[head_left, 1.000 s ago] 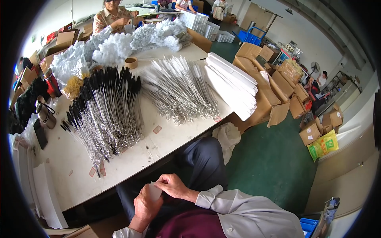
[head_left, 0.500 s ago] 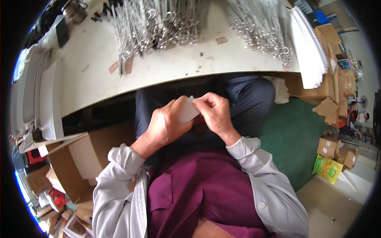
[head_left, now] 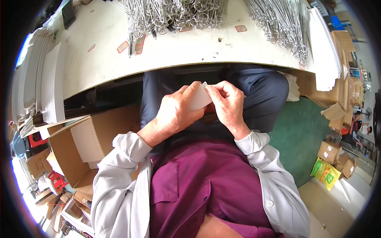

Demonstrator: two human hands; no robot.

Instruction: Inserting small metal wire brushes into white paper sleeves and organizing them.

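Over my lap, my left hand (head_left: pixel 176 110) grips a small white folded card piece (head_left: pixel 201 98), its fingers behind and thumb along the lower side. At the upper right corner of this white piece, my right hand (head_left: pixel 227 104) pinches the edge between thumb and fingers. A small flap or corner sticks up between the two hands. Whether it is a flat card or a little box I cannot tell, since my fingers cover much of it.
The white table (head_left: pixel 174 51) lies ahead, bearing piles of thin wire rods with looped ends (head_left: pixel 178 16) and another such bundle (head_left: pixel 283 29). White sheets (head_left: pixel 323 51) hang over its right side; stacked white boards (head_left: pixel 53 83) stand left. An open cardboard box (head_left: pixel 75 154) is beside me.
The view has shifted, so the table and hands sit slightly further right and up in the picture. Both hands keep their hold on the white piece, with little change in pose.
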